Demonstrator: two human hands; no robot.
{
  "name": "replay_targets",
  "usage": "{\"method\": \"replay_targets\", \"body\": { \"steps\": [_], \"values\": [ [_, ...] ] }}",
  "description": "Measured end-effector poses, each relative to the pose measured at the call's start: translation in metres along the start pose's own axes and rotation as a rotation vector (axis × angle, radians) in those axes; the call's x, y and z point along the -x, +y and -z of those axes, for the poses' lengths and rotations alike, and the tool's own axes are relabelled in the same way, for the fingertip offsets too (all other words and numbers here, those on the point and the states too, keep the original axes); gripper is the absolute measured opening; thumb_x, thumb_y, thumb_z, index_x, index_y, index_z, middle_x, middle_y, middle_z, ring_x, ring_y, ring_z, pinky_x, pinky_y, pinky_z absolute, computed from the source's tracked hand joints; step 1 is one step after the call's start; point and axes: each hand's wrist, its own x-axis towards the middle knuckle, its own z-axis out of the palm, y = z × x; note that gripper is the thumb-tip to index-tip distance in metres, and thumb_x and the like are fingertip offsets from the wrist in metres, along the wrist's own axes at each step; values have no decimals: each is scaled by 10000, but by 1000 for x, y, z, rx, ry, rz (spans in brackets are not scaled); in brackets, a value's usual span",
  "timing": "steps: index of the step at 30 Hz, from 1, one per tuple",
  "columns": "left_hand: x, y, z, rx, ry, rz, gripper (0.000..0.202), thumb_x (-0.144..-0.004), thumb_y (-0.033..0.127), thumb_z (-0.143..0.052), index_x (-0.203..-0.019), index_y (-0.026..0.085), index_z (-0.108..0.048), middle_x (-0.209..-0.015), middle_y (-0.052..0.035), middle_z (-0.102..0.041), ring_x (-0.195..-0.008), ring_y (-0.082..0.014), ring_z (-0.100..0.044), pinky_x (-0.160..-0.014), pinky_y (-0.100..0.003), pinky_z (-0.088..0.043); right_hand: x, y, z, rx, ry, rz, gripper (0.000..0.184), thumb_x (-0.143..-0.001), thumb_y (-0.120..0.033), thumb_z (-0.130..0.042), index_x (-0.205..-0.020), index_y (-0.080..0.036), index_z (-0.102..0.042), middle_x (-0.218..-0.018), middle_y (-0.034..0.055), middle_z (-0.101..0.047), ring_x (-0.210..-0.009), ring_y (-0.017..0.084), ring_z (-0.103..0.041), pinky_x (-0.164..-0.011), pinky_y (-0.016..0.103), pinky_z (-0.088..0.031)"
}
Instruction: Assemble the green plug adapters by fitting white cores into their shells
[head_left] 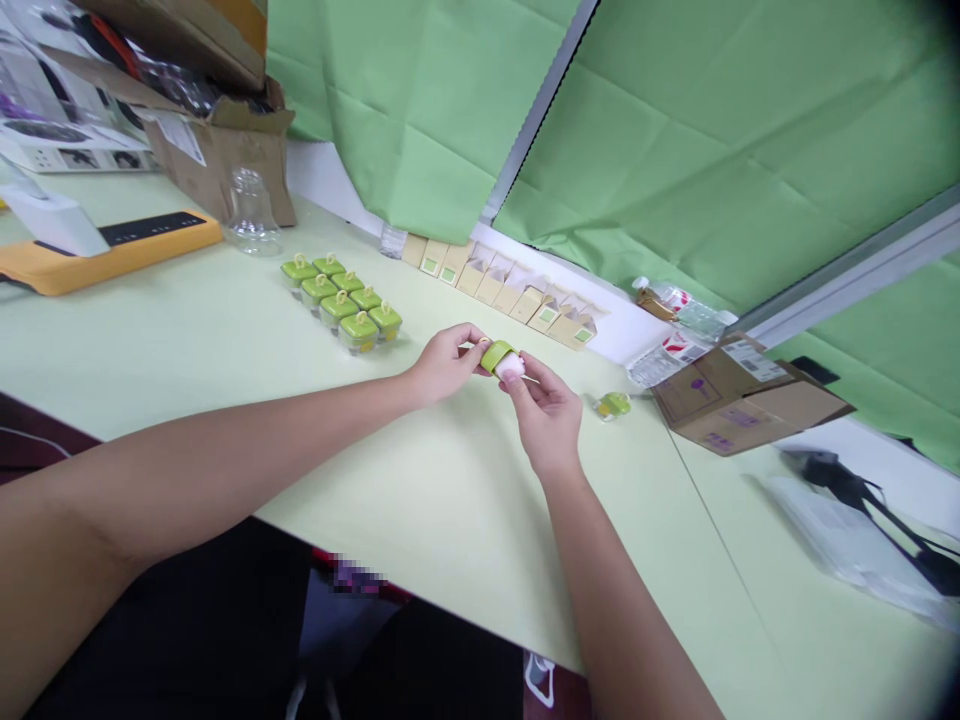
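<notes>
Above the table, both hands hold one small green-lidded container [498, 354] tipped on its side. My left hand [448, 362] pinches the lid end, where a small loop partly shows between the fingertips. My right hand [549, 408] grips the other end, which looks whitish pink; its fingers hide part of it. A block of several similar green-lidded containers [341, 295], with pale loops on top and clear bodies, stands left of my left hand. One more such container [613, 405] sits on the table to the right of my right hand.
Behind my hands, a row of small tan cartons [491, 280] lines the wall. Plastic bottles [686, 310] and a cardboard box [742, 395] are at right. A clear bottle [253, 215], an open carton [217, 150] and an orange power strip [127, 252] occupy the left.
</notes>
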Motion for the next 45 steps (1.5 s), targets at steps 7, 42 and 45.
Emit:
{"method": "replay_targets", "body": {
  "steps": [7, 42, 45],
  "values": [
    [0, -1, -1, 24, -1, 28, 186, -902, 296, -647, -849, 122, -602, -860, -13, -633, -734, -106, -670, -783, -334, -638, 1, 1, 0, 46, -3, 67, 501, -743, -422, -813, -1149, -198, -624, -1096, 112, -727, -874, 212, -735, -873, 432, -612],
    [10, 8, -7, 235, -51, 161, 275, -851, 355, -724, -824, 121, -582, -830, -2, -626, -755, -107, -664, -820, -339, -607, 7, -6, 2, 482, 43, 423, 306, -839, -335, -708, -1125, -252, -634, -1095, 46, -710, -869, 204, -703, -839, 417, -623],
    [11, 10, -7, 214, -47, 145, 251, -864, 340, -703, -819, 127, -578, -829, 0, -623, -771, -113, -661, -822, -344, -605, 7, -7, 3, 478, 47, 418, 323, -828, -331, -719, -1132, -249, -645, -1087, 45, -722, -854, 206, -708, -837, 419, -622]
  ]
}}
